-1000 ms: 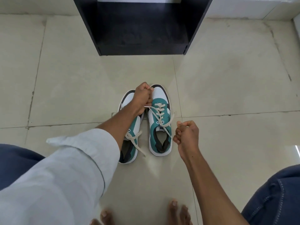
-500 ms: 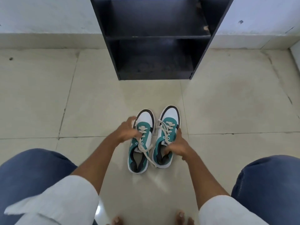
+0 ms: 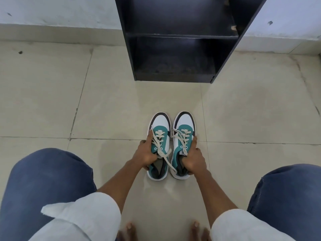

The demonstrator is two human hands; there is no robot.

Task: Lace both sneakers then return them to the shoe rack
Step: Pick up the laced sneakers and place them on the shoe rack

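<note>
Fingers (image 3: 149,136) of the left hand (image 3: 145,153) clasped the left sneaker (image 3: 159,146); the right hand (image 3: 194,160) gripped the right sneaker (image 3: 182,145) at its collar; both stood on the floor (image 3: 104,110) before the shoe rack (image 3: 175,39); light, pliable, laces (image 3: 165,154) trailing loose, likely best held at the collars.

Soft, even daylight, bright overall. The floor (image 3: 121,101) shows faint sheen (centre frame); the rack (image 3: 173,54) interior stays dark. Frame edges bend.

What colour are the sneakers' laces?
Cream-white laces, clearest in the head view.
</note>
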